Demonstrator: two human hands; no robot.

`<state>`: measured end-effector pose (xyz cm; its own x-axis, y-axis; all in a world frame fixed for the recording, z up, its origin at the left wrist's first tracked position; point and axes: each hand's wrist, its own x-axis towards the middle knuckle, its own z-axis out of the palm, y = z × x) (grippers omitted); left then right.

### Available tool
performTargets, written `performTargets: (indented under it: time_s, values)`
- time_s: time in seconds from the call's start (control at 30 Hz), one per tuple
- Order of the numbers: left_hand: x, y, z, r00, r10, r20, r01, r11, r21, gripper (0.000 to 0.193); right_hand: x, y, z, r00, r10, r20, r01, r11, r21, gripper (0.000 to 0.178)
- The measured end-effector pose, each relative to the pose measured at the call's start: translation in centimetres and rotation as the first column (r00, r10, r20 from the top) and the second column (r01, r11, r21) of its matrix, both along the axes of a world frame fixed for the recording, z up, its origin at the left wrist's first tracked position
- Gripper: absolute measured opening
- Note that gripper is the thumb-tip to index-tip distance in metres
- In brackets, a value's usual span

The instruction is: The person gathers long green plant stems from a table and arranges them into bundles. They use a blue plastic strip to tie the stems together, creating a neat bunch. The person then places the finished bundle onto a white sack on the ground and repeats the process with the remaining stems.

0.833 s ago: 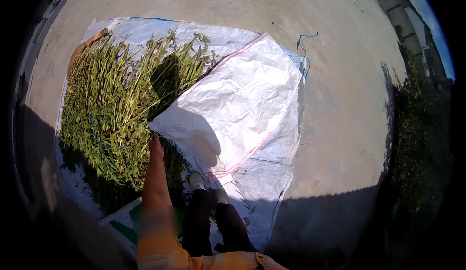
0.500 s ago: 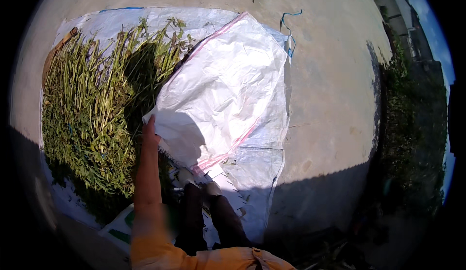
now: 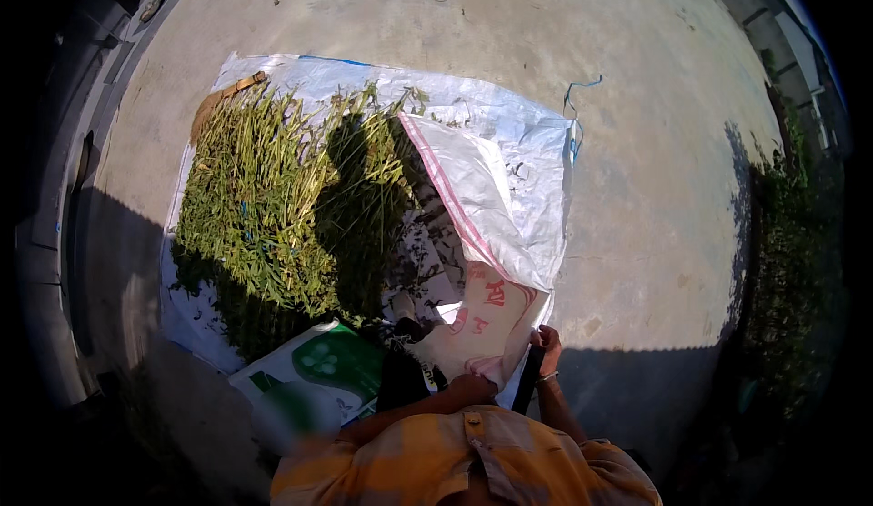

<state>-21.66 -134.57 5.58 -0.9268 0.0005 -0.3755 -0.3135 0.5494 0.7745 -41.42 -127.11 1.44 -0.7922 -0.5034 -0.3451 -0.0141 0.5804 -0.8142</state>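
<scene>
A white woven sack (image 3: 496, 310) with pink stripes and red print stretches from my body across the right part of a pale tarp (image 3: 546, 197). My left hand (image 3: 475, 390) is closed on the sack's near edge, close to my shirt. Farther right, my right hand (image 3: 548, 347) pinches the sack's right-hand edge, its fingers partly hidden. The sack's far part lies folded over, with one corner pointing at a thick layer of cut green stalks (image 3: 273, 206). Dark loose bits lie on the tarp between the stalks and the sack.
A green and white printed sack (image 3: 338, 360) lies at the near left, partly under my arm. A brown broom-like bundle (image 3: 211, 110) rests at the tarp's far left corner. Blue cord (image 3: 573, 120) trails off the far right corner. Plants (image 3: 782, 260) line the right side.
The sack has been drawn nearer and folded, baring its printed side. My left hand has come back from its far-left edge to my body. My right hand has come into view.
</scene>
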Motion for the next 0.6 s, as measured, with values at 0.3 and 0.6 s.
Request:
performTargets:
  time_s: [0.3, 0.6]
  values:
    - [3.4, 1.5, 5.9, 0.999, 0.021, -0.036, -0.029, 0.969, -0.244, 0.024, 0.4, -20.6, 8.9, 0.266, 0.952, -0.154, -0.388, 0.252, 0.886, 0.101]
    - [14.1, 4.4, 16.7, 0.725, 0.678, -0.118, -0.677, 0.671, -0.303, 0.029, -6.9, -9.4, -1.8, 0.637, 0.738, 0.222, -0.650, 0.359, 0.670, 0.040]
